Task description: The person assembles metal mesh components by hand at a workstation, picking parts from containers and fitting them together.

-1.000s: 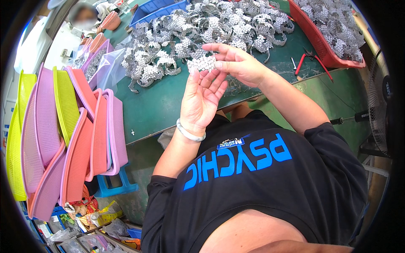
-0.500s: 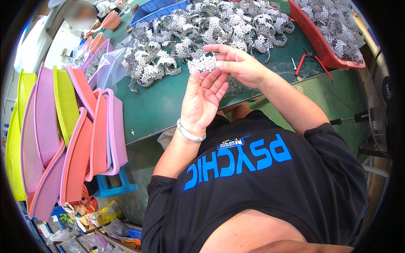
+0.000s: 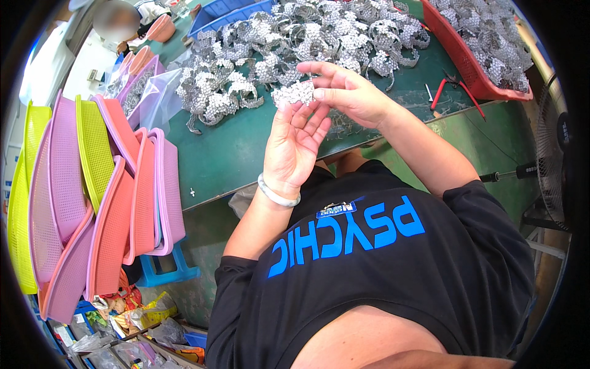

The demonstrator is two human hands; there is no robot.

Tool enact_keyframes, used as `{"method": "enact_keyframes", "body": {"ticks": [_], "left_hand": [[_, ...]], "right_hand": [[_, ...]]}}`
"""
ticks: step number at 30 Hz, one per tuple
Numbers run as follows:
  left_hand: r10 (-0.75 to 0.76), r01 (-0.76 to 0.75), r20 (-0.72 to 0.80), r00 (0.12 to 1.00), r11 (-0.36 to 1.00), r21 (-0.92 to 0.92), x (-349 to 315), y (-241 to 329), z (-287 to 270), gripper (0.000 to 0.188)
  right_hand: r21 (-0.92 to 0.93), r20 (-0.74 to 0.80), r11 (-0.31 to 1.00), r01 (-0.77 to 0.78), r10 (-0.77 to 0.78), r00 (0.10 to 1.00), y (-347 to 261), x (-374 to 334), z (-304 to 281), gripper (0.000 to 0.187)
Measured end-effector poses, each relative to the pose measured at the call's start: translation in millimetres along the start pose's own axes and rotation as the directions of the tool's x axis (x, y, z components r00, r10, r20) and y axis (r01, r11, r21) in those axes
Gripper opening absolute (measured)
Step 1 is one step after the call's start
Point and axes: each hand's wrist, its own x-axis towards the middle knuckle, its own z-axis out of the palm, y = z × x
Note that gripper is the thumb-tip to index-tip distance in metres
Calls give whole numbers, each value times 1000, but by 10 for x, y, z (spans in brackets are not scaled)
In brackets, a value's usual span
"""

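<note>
Silvery-white piece (image 3: 294,93), knobbly and irregular-edged, in a fingertip pinch between both hands (image 3: 290,147) (image 3: 356,99)

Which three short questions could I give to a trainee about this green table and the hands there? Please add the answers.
1. Choose: on the person's which side is the bracelet worn? (a) left (b) right
2. True or false: the red-handled tool lies outside the red basket.
3. Where is the silvery piece?

Key: 1. a. 2. True. 3. At the fingers of the left hand and the right hand.
</note>
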Motion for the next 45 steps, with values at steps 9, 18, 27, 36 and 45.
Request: {"method": "enact_keyframes", "body": {"ticks": [9, 18, 27, 36, 45], "left_hand": [[17, -18, 50, 999, 999, 27, 5, 3, -26, 35], [74, -75, 6, 997, 995, 68, -15, -17, -18, 37], [83, -85, 89, 993, 996, 15, 14, -39, -126, 30], [98, -103, 188, 977, 994, 18, 35, -50, -193, 37], [79, -78, 199, 977, 997, -13, 48, -32, -188, 37]], "right_hand": [[-78, -34, 996, 43, -46, 998, -109, -16, 110, 51], [-103, -41, 994, 30, -34, 999, -126, -6, 168, 51], [-159, -45, 984, 77, -85, 995, -144, -26, 212, 54], [-200, -31, 974, 109, -117, 993, -160, -39, 259, 57], [-257, -31, 961, 104, -115, 993, -148, -40, 237, 59]]}}
